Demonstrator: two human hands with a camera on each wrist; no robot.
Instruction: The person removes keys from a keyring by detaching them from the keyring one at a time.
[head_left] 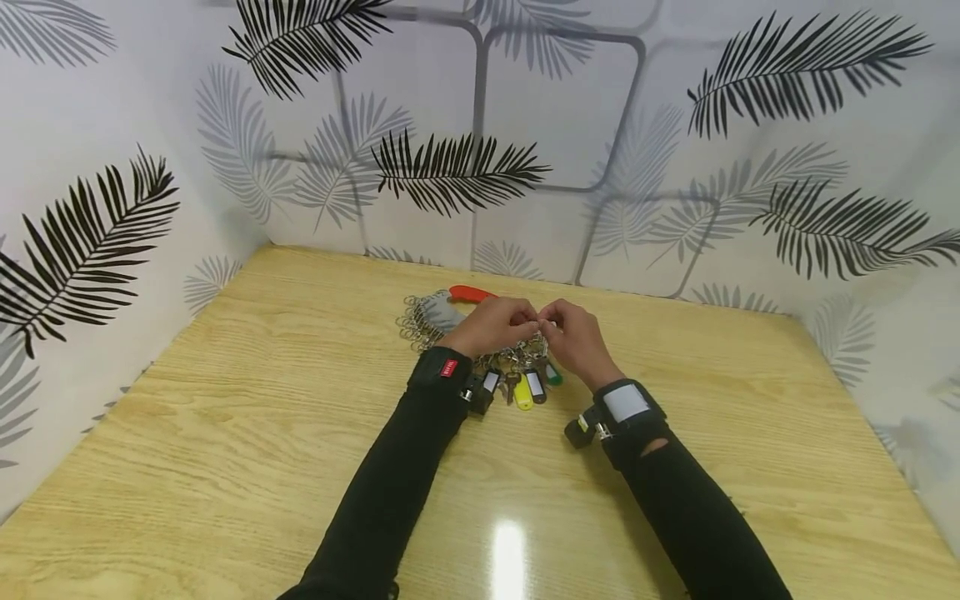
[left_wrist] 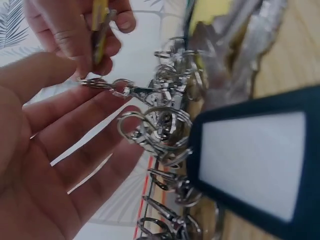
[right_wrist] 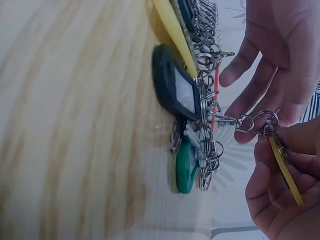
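My left hand (head_left: 491, 325) and right hand (head_left: 576, 337) meet over a bunch of metal clasps and rings (left_wrist: 165, 120). With thumb and forefinger, my left hand pinches a split ring (right_wrist: 265, 122) that hangs on a swivel clasp (right_wrist: 230, 121); its other fingers are spread. My right hand grips a yellow key tag (right_wrist: 287, 172) with a key beside it, right at the same ring. Below the hands lie a yellow tag (head_left: 522, 392), dark tags with white labels (head_left: 535, 386), a green tag (head_left: 553, 374) and a brownish key (head_left: 512, 384).
Behind my left hand a red handle (head_left: 470, 293) and a grey piece (head_left: 441, 314) show, edged by many small rings (head_left: 411, 323). All of it lies on a wooden table (head_left: 262, 417). A wall with leaf patterns (head_left: 555, 117) stands behind the table.
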